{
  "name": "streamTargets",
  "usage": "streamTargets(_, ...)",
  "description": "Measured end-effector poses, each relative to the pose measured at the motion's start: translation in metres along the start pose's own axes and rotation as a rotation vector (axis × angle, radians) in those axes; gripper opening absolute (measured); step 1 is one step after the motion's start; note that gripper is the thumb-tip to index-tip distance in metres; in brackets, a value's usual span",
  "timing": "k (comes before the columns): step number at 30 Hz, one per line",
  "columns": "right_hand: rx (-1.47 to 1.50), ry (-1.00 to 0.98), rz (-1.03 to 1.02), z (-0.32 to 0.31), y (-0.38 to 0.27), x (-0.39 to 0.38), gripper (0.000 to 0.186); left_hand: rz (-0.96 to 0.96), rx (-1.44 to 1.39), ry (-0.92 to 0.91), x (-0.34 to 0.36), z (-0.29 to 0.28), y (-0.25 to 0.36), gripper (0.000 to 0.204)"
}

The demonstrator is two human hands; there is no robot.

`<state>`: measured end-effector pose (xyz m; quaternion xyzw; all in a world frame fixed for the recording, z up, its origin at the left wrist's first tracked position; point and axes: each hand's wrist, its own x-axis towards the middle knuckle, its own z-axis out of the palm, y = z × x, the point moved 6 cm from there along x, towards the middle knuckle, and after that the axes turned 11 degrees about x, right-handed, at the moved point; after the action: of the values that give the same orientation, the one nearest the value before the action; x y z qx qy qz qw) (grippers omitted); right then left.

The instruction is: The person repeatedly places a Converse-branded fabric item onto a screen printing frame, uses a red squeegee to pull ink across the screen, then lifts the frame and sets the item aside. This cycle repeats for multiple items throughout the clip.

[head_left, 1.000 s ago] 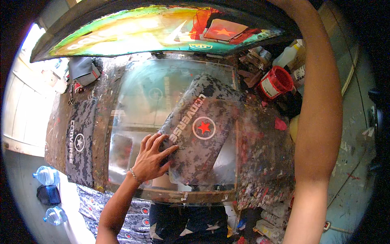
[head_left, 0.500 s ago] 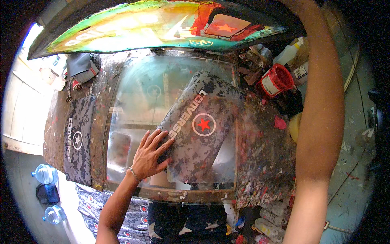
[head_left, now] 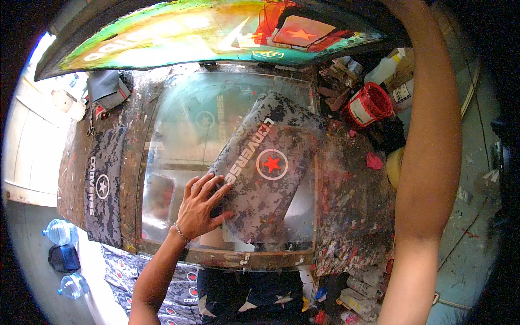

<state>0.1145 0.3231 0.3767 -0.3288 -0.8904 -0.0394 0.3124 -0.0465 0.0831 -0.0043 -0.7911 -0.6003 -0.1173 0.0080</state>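
My left hand (head_left: 201, 208) lies with fingers apart on the left edge of a grey camouflage fabric panel (head_left: 290, 187). Pale lettering and a red star in a pale ring are printed on the panel. It rests at a slant on a glass plate (head_left: 187, 135) set in a wooden frame. Beyond the glass, a large printing screen (head_left: 184, 40) with yellow, green and red stains stands tilted up. My right arm reaches along the right side toward the screen's right end; the hand itself is out of sight.
A second camouflage piece (head_left: 105, 187) lies on the left. Scissors (head_left: 91, 128) lie beyond it. At the back right are a red paint tub (head_left: 370, 105) and a pale bottle (head_left: 384, 69). Printed pieces (head_left: 149, 287) lie below the table; water jugs (head_left: 60, 232) stand at left.
The raised screen has shifted very slightly, and the pattern of light through it differs. My left hand and the fabric panel stay in place.
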Motion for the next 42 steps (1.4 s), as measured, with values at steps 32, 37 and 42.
streamTargets(32,0.109,-0.01,-0.085,0.088,-0.07,-0.226,0.052,-0.151,0.186,0.048,0.037,-0.163,0.02,0.069)
streamTargets(37,0.266,-0.172,0.04,0.143,-0.093,-0.315,0.042,-0.116,0.025,0.034,0.011,-0.067,0.027,0.053)
streamTargets(42,0.316,-0.266,0.129,0.16,-0.089,-0.344,0.048,-0.164,-0.05,0.01,-0.005,-0.026,0.016,0.056)
